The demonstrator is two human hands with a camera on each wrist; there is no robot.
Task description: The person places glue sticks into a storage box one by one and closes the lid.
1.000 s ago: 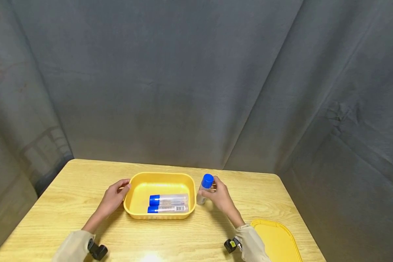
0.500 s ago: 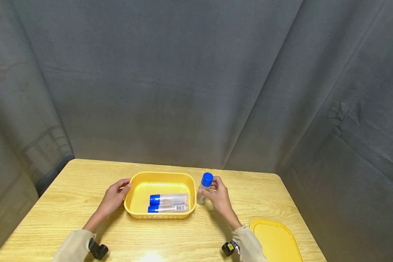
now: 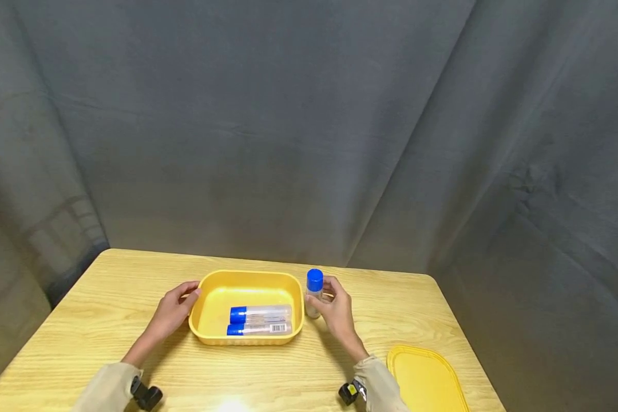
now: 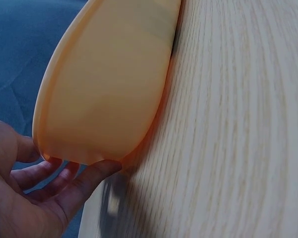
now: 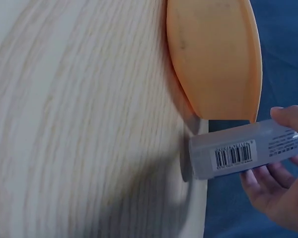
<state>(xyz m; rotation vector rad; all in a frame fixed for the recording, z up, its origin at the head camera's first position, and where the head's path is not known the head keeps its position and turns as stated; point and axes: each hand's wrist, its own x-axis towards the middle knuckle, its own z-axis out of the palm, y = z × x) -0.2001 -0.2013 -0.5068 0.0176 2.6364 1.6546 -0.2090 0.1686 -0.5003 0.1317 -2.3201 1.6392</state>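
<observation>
A yellow plastic box [image 3: 246, 340] stands without its lid on the wooden table, and two clear tubes with blue caps [image 3: 261, 314] lie side by side in its near half. At the box's left end, my left hand [image 3: 172, 312] rests its fingertips against the outer wall; in the left wrist view, the thumb touches low on that wall. My right hand [image 3: 338, 312] grips a third blue-capped clear tube [image 5: 233, 151] just off the box's right end. This tube stands nearly upright, cap up, with a barcode label near its base. In the right wrist view its cap is out of frame.
A yellow lid [image 3: 427, 380] lies at the table's right front, beside my right sleeve. Grey cloth [image 3: 268, 143] hangs behind the table's far edge and along both sides. Each wrist wears a small black camera [image 3: 146, 396].
My right hand has brought its tube a little left, closer to the box, and more upright. The left hand keeps its place at the box. The whole head view has shifted slightly.
</observation>
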